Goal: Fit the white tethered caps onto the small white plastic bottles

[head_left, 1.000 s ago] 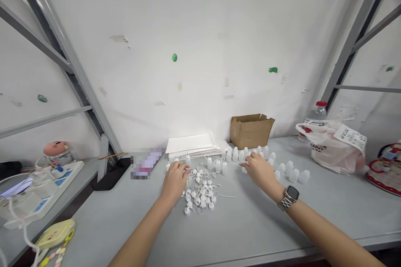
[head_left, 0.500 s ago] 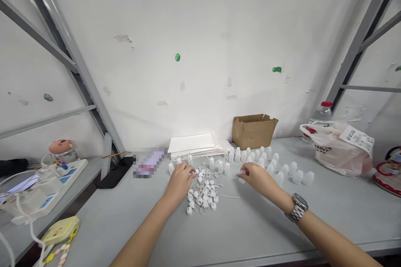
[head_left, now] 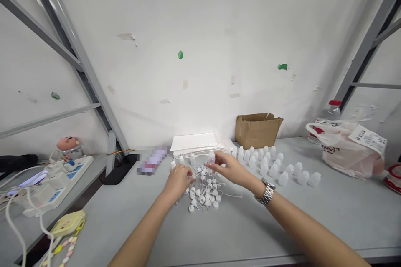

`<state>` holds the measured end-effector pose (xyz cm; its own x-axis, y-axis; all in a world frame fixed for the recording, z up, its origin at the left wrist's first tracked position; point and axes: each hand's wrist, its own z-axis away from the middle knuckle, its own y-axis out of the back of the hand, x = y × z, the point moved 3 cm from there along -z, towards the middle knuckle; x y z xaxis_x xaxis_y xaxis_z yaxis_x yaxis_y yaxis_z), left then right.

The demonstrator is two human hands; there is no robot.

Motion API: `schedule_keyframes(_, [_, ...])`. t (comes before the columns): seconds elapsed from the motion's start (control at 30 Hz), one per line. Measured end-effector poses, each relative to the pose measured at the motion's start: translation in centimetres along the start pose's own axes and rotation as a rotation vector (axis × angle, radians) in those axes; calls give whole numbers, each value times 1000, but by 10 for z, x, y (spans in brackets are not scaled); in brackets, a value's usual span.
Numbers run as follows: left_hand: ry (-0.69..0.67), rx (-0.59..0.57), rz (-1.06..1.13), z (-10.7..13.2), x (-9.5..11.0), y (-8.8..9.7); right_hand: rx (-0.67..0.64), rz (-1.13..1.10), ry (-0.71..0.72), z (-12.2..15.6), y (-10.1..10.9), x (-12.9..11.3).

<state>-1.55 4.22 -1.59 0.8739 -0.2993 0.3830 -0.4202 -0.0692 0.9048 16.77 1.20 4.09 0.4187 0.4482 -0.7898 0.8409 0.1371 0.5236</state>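
My left hand (head_left: 178, 181) is at the left edge of a loose pile of small white caps (head_left: 207, 197), many with thin straps and rings. Its fingers are curled together, and what they pinch is hidden. Beyond the pile, my right hand (head_left: 230, 169) has thumb and fingers closed around a small translucent white bottle (head_left: 211, 158). Behind my left hand stand a few white bottles with narrow capped tops (head_left: 192, 159). To the right of my right hand, several translucent bottles (head_left: 264, 168) stand in loose rows on the grey table (head_left: 200, 238).
A stack of white flat sheets (head_left: 196, 142) and an open cardboard box (head_left: 258, 131) lie along the wall. At right are a plastic bag (head_left: 347, 150) and a red-capped bottle (head_left: 332, 112). A phone (head_left: 152, 160), black pouch (head_left: 120, 170) and power strip (head_left: 59, 192) are leftward.
My right hand has moved left, from the open table beside the bottles to behind the cap pile. My left hand stays near the pile's left edge. The view has shifted slightly.
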Motion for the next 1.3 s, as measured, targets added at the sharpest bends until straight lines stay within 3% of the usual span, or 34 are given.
schedule_keyframes(0.13, [26,43,90,-1,4,5,-9,-363,-66,-9,-24,24])
schedule_keyframes(0.3, [159,135,464,-3,2,8,66,-445,-155,0,-34,41])
schedule_keyframes(0.43, [220,117,594,-6,-1,6,119,-411,-215,1,-34,42])
schedule_keyframes(0.67, [190,55,972,-4,9,7,56,-166,-148,3,-44,46])
schedule_keyframes(0.97, [223,-78,1211,-3,11,2,41,-189,-172,5,-48,43])
schedule_keyframes(1.3, [396,-83,1306,0,8,4,32,-2,-183,6,-49,43])
